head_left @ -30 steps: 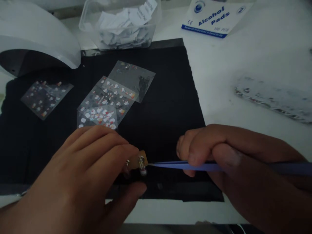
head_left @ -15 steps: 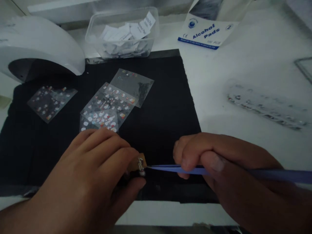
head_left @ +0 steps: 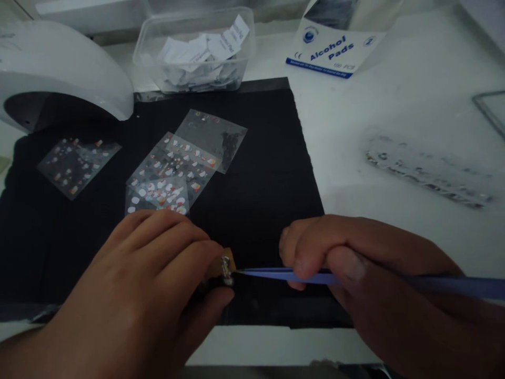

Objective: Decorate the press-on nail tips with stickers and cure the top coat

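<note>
My left hand (head_left: 150,279) is closed over a small tan piece (head_left: 230,257) that carries a shiny silver ornament (head_left: 225,268). Its fingers curl over the top, with the thumb below, and hide most of what they hold. Blue-violet tweezers (head_left: 268,273) lie pinched between thumb and index finger of my right hand (head_left: 379,284). Their thin tips point left and end right beside the ornament; whether they touch it I cannot tell. Beyond my left hand, clear sticker sheets (head_left: 173,160) with small white and red figures overlap on the black mat (head_left: 260,210).
Another sticker sheet (head_left: 79,168) lies at the left, before a white dome-shaped device (head_left: 71,63). At the back stand a plastic tub (head_left: 193,76) of white packets and an alcohol pads box (head_left: 319,55). A clear case (head_left: 430,173) with small shiny pieces lies at the right.
The whole view has shifted slightly, so the background sits a little further left. Both hands, the tan piece and the tweezers keep nearly the same pose.
</note>
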Demonstrator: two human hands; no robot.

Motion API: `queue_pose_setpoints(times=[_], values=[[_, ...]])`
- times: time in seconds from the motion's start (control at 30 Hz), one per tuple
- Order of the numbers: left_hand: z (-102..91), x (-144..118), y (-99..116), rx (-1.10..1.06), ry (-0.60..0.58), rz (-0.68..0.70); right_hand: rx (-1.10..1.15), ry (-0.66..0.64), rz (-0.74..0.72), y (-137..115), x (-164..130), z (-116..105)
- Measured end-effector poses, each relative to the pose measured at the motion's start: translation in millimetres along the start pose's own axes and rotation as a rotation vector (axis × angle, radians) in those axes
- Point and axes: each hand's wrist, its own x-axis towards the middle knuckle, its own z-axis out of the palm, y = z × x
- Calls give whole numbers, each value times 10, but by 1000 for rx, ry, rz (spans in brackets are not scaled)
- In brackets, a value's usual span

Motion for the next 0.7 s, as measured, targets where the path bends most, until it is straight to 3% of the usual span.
queue_pose_setpoints(times=[0.23, 0.7], values=[[-5, 1, 14, -1, -20, -6, -37, 2, 56, -18, -10, -7], [1, 10, 9, 0, -17, 0, 4, 17, 29, -14, -6, 3]])
